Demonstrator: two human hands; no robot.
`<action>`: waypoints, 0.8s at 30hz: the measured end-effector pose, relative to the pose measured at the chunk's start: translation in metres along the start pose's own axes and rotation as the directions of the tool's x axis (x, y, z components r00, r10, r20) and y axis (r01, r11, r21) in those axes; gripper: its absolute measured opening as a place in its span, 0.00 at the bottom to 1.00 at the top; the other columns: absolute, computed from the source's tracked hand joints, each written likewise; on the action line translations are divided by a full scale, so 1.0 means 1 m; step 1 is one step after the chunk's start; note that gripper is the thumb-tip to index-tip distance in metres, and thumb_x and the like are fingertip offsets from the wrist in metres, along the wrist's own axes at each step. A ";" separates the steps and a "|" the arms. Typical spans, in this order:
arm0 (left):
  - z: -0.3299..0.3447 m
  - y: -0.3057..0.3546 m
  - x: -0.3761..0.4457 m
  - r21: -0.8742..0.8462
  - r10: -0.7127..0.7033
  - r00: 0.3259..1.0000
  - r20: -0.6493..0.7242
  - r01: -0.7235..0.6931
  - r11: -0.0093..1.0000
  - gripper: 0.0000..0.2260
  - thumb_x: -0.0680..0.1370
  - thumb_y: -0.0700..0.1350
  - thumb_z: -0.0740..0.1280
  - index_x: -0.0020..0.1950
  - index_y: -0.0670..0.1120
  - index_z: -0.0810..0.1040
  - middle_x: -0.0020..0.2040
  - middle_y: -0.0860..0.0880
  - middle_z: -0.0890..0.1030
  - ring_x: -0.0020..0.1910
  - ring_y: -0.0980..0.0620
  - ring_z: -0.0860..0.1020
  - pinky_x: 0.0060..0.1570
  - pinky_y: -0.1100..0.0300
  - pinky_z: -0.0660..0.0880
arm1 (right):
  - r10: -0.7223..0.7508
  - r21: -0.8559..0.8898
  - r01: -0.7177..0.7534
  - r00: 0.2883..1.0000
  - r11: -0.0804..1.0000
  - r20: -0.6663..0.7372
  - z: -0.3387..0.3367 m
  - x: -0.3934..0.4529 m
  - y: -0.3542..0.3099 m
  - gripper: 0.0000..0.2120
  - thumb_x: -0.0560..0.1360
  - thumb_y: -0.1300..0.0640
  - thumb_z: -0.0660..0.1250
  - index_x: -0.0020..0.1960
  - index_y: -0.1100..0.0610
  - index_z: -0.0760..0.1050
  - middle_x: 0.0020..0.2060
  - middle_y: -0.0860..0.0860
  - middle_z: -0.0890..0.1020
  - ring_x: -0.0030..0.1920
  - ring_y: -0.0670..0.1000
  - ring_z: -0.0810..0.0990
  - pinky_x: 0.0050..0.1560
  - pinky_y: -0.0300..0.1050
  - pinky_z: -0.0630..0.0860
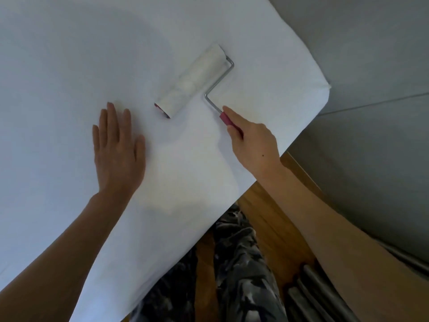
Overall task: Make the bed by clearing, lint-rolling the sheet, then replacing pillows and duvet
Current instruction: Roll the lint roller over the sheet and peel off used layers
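White fitted sheet covers the bed, drawn smooth; its near edge runs diagonally from lower left up to a rounded corner at upper right. Wide bare sheet lies open to your left and beyond the roller.

Your lint roller lies on the sheet near that corner, the white drum angled toward upper right, its bent metal arm leading back to a pink handle. Your right hand grips the handle, fingers curled round it, index finger laid along the top. Your left hand rests flat on the sheet just left of the drum's near end, fingers straight and slightly spread, holding nothing.

Past the bed edge: a strip of wooden floor, your legs in dark patterned trousers, and grey radiator tubes at lower right. A grey wall stands close beside the corner, leaving a narrow gap on your right.
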State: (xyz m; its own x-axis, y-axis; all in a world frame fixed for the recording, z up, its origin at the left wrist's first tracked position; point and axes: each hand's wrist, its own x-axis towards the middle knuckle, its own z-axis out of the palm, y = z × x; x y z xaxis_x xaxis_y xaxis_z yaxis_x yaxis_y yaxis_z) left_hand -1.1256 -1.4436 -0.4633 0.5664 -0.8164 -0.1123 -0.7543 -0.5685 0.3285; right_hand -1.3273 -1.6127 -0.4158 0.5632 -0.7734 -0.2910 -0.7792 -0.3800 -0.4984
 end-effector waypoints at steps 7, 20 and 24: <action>0.021 0.033 0.006 -0.032 0.004 1.000 -0.021 -0.005 0.999 0.23 0.84 0.45 0.54 0.77 0.39 0.59 0.78 0.34 0.54 0.77 0.37 0.52 0.75 0.46 0.47 | -0.028 0.054 0.028 1.000 0.998 -0.008 -0.015 -0.097 0.087 0.19 0.81 0.50 0.59 0.71 0.47 0.66 0.30 0.39 0.74 0.27 0.40 0.70 0.29 0.33 0.69; 0.049 0.134 0.037 -0.102 -0.024 0.996 -0.088 0.015 0.995 0.23 0.84 0.47 0.52 0.78 0.40 0.58 0.79 0.37 0.52 0.78 0.39 0.50 0.76 0.51 0.43 | -0.052 0.096 0.064 0.991 0.993 -0.120 -0.072 -0.111 0.150 0.19 0.81 0.53 0.59 0.71 0.51 0.67 0.36 0.43 0.80 0.27 0.39 0.73 0.26 0.35 0.72; 0.057 0.155 0.050 -0.082 -0.005 0.995 -0.095 -0.003 0.997 0.23 0.84 0.47 0.51 0.78 0.41 0.58 0.79 0.37 0.52 0.78 0.39 0.50 0.76 0.50 0.44 | 0.021 0.186 -0.001 0.994 0.983 -0.109 -0.087 -0.012 0.106 0.18 0.81 0.50 0.59 0.70 0.50 0.70 0.35 0.49 0.82 0.29 0.43 0.75 0.32 0.42 0.76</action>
State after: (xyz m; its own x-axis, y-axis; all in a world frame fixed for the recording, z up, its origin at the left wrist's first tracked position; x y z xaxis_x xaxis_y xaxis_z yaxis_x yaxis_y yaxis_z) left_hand -1.2333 -1.5782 -0.4714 0.5992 -0.8002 -0.0247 -0.7259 -0.5561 0.4048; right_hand -1.4402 -1.6882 -0.3942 0.5134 -0.8318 -0.2110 -0.7149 -0.2786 -0.6413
